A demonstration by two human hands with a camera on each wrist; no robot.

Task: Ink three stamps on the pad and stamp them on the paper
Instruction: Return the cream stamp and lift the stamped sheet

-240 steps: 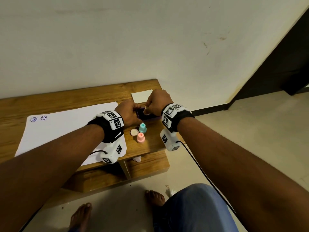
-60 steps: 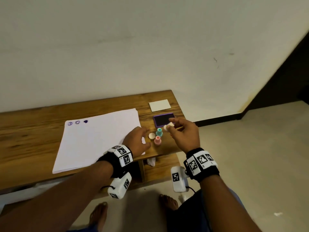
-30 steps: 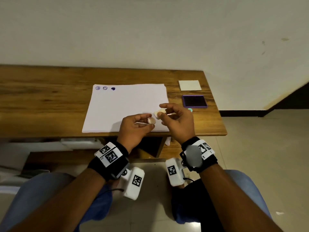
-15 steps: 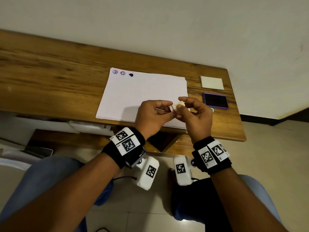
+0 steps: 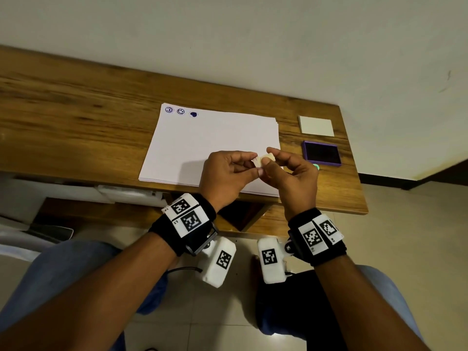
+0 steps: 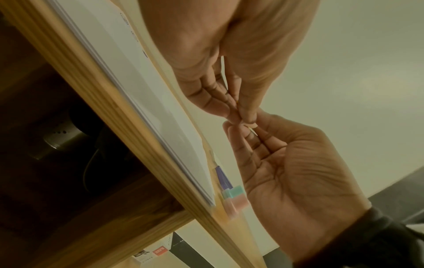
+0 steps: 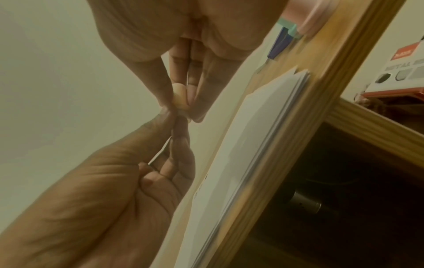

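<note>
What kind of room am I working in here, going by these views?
Probably a plain room in a home, not a workshop: a low wooden table against a bare off-white plastered wall, a pale tiled floor, and white paper sheets beside a purple ink pad.

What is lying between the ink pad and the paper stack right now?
In the head view, only bare wood of the table separates the ink pad from the paper stack.
</note>
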